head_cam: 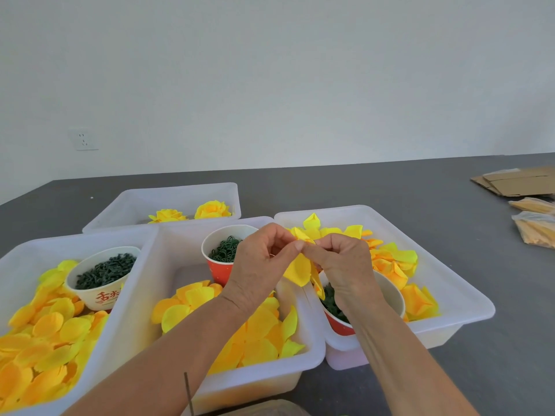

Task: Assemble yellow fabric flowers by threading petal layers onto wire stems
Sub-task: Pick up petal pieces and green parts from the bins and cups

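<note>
Wire stem [189,394]: thin dark rod at the bottom edge, possibly the stem; lower end cut off.
Left hand [261,262]: raised over the middle bin [312,349], fingertips pinching the petal layer [300,267].
Right hand [345,265]: thumb and forefinger pinching the same layer; it partly hides a red cup [339,327].
Finished flowers [192,212]: in the far bin [180,190].

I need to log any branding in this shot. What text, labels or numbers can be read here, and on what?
"舌尖": red characters on the white paper bowl in the left bin; a smaller line below them is cut off and unreadable.
Red cups: white specks only, no legible text.
Wall socket: no lettering visible.
Nothing else carries text.
</note>
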{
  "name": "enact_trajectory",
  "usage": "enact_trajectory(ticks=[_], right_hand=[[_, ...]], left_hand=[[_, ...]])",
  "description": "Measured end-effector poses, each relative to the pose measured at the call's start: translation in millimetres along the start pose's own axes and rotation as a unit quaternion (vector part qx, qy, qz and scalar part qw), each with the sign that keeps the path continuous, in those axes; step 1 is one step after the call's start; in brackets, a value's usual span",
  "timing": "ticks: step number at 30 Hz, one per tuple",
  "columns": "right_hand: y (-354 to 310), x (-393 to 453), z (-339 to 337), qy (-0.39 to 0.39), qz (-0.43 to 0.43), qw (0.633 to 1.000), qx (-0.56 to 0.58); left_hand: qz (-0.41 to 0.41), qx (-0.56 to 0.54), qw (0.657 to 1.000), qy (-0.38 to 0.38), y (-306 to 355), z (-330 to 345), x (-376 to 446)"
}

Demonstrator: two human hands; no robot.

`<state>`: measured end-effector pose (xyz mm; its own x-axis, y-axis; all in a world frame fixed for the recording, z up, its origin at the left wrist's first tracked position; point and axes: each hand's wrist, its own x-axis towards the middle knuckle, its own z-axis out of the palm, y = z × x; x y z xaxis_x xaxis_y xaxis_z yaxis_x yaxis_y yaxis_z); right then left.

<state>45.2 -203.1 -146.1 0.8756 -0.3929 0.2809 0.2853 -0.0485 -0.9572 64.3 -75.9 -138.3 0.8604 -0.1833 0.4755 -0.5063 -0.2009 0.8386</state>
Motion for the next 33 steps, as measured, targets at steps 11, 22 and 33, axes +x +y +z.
enact_trajectory(ticks=[11, 22, 33], right_hand=[[2.3, 3.5, -4.2, -0.043, 0.073, 0.993, 0.082], [-2.8, 2.1, -8.1, -0.128, 0.152, 0.968, 0.155], [-2.7, 1.0, -0.2, 0.021, 0.032, 0.998, 0.048]], left_hand=[[-0.055, -0.108, 0.989, -0.085, 0.9, -5.0, 1.7], [-0.076, -0.132, 0.985, -0.084, -5.9, -10.7, 5.7], [-0.114, -0.078, 0.99, 0.033, -2.9, 2.1, 16.1]])
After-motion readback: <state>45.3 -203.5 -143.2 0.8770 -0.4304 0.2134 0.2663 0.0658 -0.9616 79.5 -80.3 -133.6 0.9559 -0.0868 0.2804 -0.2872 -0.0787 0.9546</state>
